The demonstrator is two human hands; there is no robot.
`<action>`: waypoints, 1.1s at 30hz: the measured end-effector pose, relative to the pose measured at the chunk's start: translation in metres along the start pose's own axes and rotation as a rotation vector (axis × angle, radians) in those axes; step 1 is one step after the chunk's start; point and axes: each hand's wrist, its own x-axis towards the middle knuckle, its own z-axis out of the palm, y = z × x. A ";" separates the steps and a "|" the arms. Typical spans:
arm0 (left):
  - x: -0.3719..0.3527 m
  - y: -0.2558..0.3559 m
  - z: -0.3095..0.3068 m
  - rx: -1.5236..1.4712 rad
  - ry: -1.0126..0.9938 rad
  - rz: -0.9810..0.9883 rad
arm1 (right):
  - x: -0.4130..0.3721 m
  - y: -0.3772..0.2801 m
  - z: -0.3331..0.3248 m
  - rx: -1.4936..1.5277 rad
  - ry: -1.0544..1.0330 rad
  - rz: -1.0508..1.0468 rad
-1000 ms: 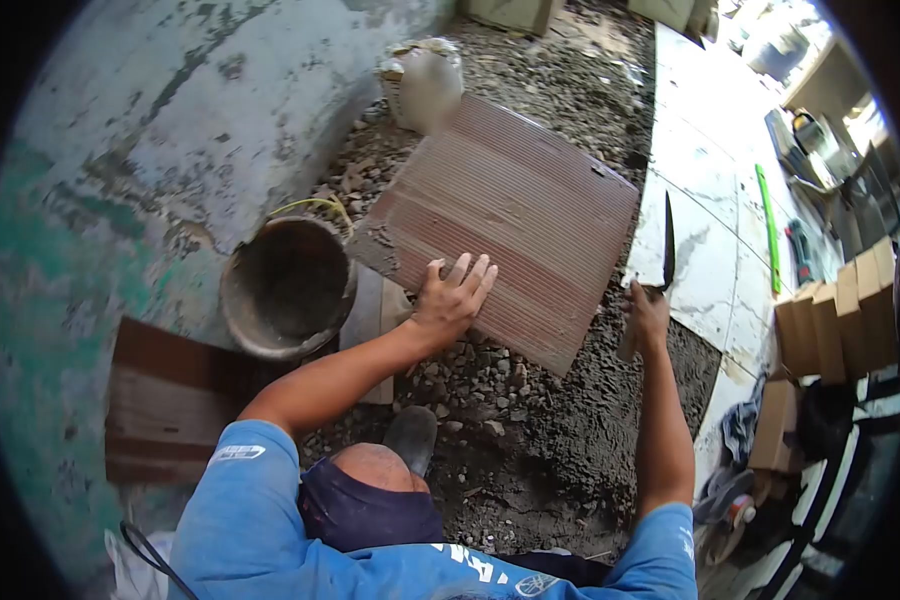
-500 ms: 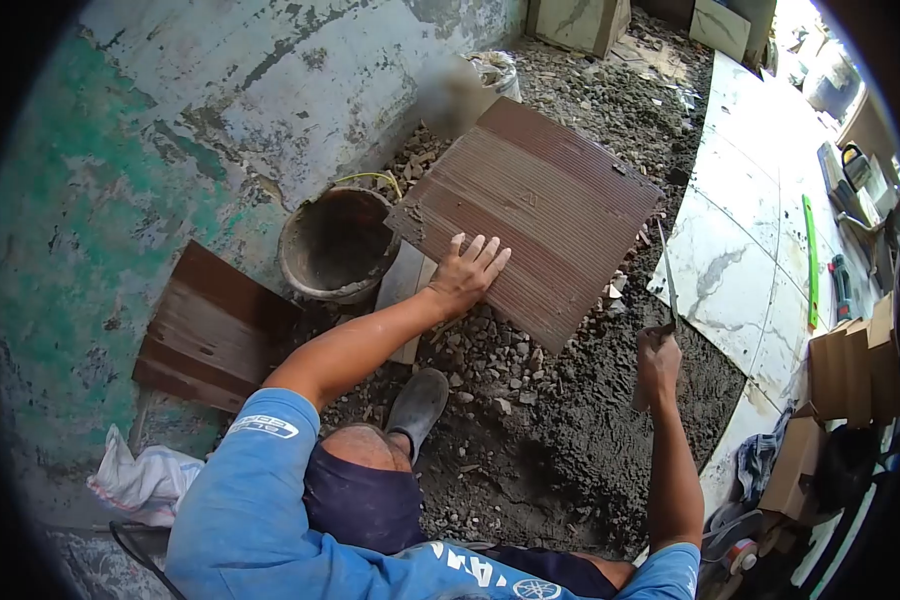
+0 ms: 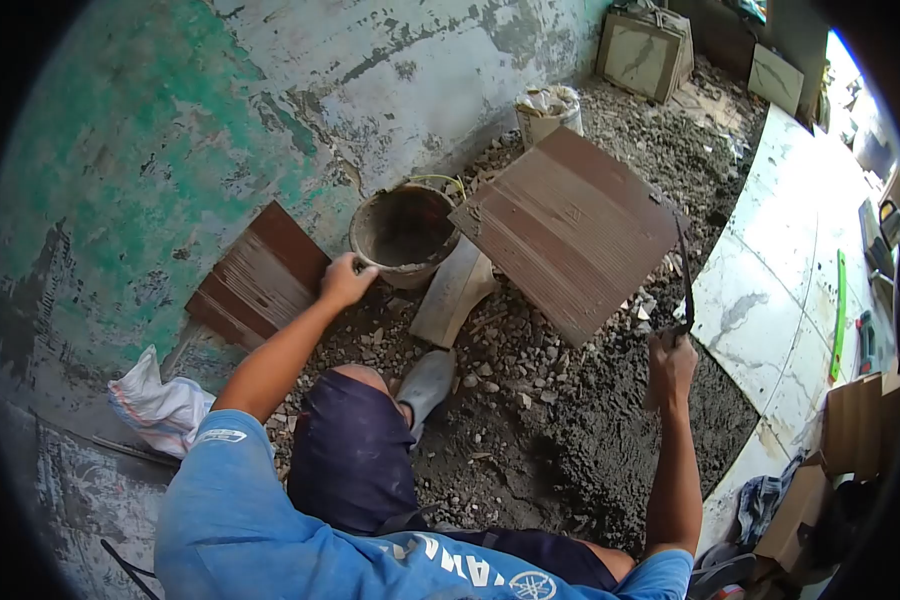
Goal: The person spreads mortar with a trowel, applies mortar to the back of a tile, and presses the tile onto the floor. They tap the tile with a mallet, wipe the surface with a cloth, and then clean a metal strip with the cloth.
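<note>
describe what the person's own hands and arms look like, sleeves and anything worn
Both hands, left and right, are bare, with no gloves visible. The forearms are uncovered below the short sleeves of a blue fabric shirt, with a white printed marking on the left sleeve.

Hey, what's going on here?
A person is working over a floor of rubble. The right hand grips a trowel; the left hand is at the rim of a bucket. A brown tile, ridged face up, sits in front, untouched by either hand. Wet-looking grey mortar lies beside pale floor tiles.
</note>
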 end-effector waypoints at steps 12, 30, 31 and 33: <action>0.209 -0.142 0.073 -0.570 -0.282 -0.469 | -0.022 -0.178 0.023 -0.627 -0.452 -0.152; 0.155 -0.127 0.060 -1.119 -0.245 0.030 | 0.058 -0.285 0.512 -1.194 -0.654 -0.528; 0.152 -0.123 0.059 -1.098 -0.193 0.068 | 0.048 -0.268 0.522 -1.196 -0.662 -0.495; 0.153 -0.121 0.056 -1.081 -0.175 0.103 | 0.033 -0.249 0.532 -1.280 -0.607 -0.427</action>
